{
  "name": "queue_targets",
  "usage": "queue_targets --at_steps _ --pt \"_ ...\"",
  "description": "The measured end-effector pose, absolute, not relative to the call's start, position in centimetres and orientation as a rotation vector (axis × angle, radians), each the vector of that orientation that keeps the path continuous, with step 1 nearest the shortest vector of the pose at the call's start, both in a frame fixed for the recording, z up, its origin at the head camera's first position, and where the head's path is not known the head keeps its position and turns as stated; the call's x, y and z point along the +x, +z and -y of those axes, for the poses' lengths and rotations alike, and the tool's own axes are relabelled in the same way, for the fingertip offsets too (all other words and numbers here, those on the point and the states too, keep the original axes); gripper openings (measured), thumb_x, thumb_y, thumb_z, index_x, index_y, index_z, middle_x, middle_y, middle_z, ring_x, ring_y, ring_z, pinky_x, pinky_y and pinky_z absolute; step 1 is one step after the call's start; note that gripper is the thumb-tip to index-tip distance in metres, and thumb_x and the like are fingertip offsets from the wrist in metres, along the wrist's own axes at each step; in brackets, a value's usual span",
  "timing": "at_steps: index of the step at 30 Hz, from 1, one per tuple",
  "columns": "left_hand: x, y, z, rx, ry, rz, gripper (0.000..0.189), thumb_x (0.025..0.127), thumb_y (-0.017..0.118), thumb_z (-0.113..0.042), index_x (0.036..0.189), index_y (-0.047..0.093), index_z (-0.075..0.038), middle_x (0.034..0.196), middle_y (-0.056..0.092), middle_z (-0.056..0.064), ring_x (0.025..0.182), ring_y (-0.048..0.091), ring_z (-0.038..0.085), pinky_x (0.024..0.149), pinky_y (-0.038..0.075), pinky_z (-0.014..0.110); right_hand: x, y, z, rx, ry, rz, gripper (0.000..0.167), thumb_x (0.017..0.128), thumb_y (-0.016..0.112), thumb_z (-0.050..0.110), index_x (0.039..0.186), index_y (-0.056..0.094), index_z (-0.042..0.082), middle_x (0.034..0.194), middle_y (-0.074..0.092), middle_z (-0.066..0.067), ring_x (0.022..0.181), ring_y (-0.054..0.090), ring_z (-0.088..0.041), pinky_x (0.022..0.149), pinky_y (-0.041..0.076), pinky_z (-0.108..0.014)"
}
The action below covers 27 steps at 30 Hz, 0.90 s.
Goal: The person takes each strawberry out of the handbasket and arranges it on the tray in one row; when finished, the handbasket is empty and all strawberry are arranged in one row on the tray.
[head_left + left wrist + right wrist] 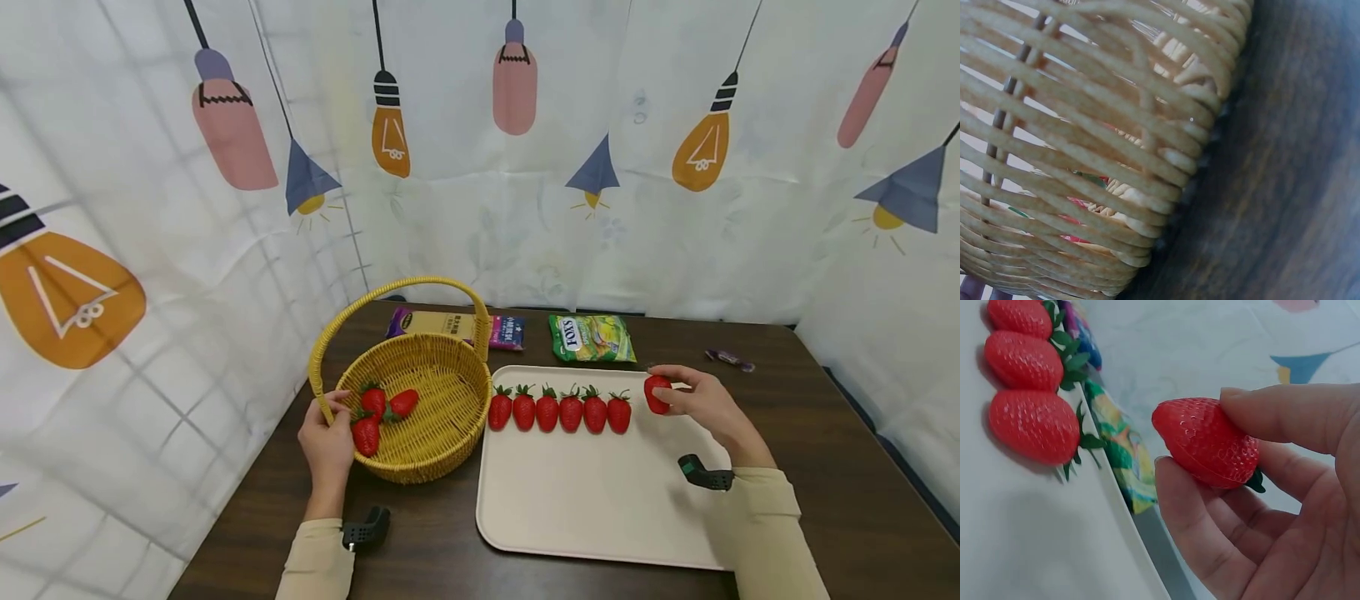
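My right hand (693,400) pinches a red strawberry (1207,442) between thumb and fingers, above the far right part of a cream tray (585,500). To its left, several strawberries (570,412) stand side by side in a row along the tray's back edge, green leaves pointing away. The left hand (327,433) grips the handle and rim at the left side of a yellow woven basket (442,392). Three strawberries (403,403) lie inside the basket near that hand. In the left wrist view the basket's weave (1085,156) hides most of the hand.
Behind the basket lies a purple and yellow snack packet (435,323). A green candy bag (592,337) sits behind the tray, and a small wrapped candy (729,360) at the back right. All rest on a dark wooden table (427,542) before a patterned curtain (480,225).
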State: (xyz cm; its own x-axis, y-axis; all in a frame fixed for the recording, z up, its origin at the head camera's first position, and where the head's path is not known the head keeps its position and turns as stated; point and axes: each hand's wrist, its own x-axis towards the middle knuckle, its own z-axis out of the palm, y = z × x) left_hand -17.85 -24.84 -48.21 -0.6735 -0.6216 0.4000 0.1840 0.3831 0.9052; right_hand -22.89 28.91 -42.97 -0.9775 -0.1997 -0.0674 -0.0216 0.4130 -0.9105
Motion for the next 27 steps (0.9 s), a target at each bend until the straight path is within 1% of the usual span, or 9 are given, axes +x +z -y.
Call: queue_targets --at_steps 6,9,11,15,16,18,22,25,27 --pt "-17.8 -48.3 24.9 0.398 -1.369 1.908 0.006 0.089 0.053 0.005 0.089 0.059 0.005 0.107 0.071 0.010 0.087 0.054 0.006 0.061 0.035 0.019 -23.1 -43.3 -30.6 -0.185 -1.521 -2.520 0.055 0.095 0.063 0.021 0.141 0.044 -0.003 0.135 0.044 -0.029 0.108 0.053 -0.037 0.084 0.054 -0.045" --pt "-17.8 -48.3 24.9 0.398 -1.370 1.906 0.006 0.089 0.053 0.004 0.089 0.059 0.005 0.107 0.071 0.010 0.087 0.053 0.005 0.061 0.035 0.020 -23.2 -43.9 -31.8 -0.160 -1.495 -2.532 0.055 0.095 0.062 0.021 0.141 0.044 -0.003 0.135 0.043 -0.029 0.108 0.054 -0.035 0.082 0.055 -0.040" --pt "-17.8 -48.3 24.9 0.392 -1.372 1.904 0.006 0.089 0.053 0.004 0.089 0.060 0.004 0.107 0.071 0.010 0.088 0.054 0.007 0.061 0.035 0.020 -23.2 -44.3 -32.4 -0.119 -1.501 -2.521 0.055 0.095 0.063 0.023 0.141 0.044 -0.002 0.134 0.044 -0.028 0.104 0.055 -0.032 0.079 0.056 -0.037" --pt "-17.8 -48.2 24.9 0.386 -1.378 1.898 0.007 0.089 0.053 0.004 0.089 0.060 0.005 0.107 0.071 0.010 0.094 0.057 0.017 0.062 0.035 0.021 -23.4 -45.1 -32.9 -0.078 -1.527 -2.473 0.056 0.095 0.063 0.026 0.139 0.045 -0.003 0.132 0.045 -0.027 0.098 0.057 -0.028 0.076 0.056 -0.033" --pt "-17.8 -48.2 24.9 0.386 -1.381 1.896 0.006 0.089 0.053 0.003 0.089 0.060 0.004 0.107 0.071 0.010 0.096 0.058 0.020 0.062 0.035 0.021 -23.5 -45.3 -32.9 -0.079 -1.522 -2.470 0.056 0.095 0.063 0.027 0.139 0.045 -0.003 0.132 0.046 -0.027 0.098 0.057 -0.027 0.076 0.055 -0.033" --pt "-17.9 -48.2 24.9 0.386 -1.385 1.892 0.006 0.089 0.053 0.004 0.088 0.059 0.004 0.107 0.071 0.011 0.098 0.058 0.024 0.063 0.035 0.021 -23.7 -45.7 -32.8 -0.096 -1.509 -2.475 0.055 0.095 0.063 0.026 0.137 0.047 -0.004 0.133 0.045 -0.027 0.100 0.055 -0.027 0.076 0.055 -0.032" --pt "-17.9 -48.3 24.9 0.380 -1.388 1.890 0.006 0.088 0.053 0.005 0.087 0.059 0.004 0.107 0.071 0.011 0.099 0.058 0.026 0.065 0.036 0.021 -24.0 -46.2 -32.3 -0.106 -1.467 -2.506 0.050 0.094 0.063 0.023 0.135 0.050 -0.003 0.131 0.047 -0.025 0.100 0.050 -0.029 0.072 0.052 -0.033" --pt "-17.9 -48.3 25.0 0.372 -1.387 1.890 0.007 0.088 0.052 0.005 0.087 0.059 0.005 0.107 0.071 0.012 0.100 0.059 0.027 0.066 0.037 0.021 -24.0 -46.6 -31.9 -0.090 -1.434 -2.520 0.049 0.093 0.065 0.022 0.134 0.052 -0.002 0.126 0.051 -0.024 0.097 0.050 -0.029 0.069 0.051 -0.033" --pt "-18.0 -48.3 25.0 0.370 -1.385 1.893 0.007 0.088 0.052 0.005 0.087 0.059 0.005 0.107 0.071 0.011 0.100 0.059 0.025 0.066 0.036 0.022 -24.1 -46.8 -31.6 -0.081 -1.415 -2.523 0.049 0.093 0.066 0.022 0.133 0.053 -0.002 0.124 0.053 -0.023 0.095 0.052 -0.028 0.069 0.051 -0.033"
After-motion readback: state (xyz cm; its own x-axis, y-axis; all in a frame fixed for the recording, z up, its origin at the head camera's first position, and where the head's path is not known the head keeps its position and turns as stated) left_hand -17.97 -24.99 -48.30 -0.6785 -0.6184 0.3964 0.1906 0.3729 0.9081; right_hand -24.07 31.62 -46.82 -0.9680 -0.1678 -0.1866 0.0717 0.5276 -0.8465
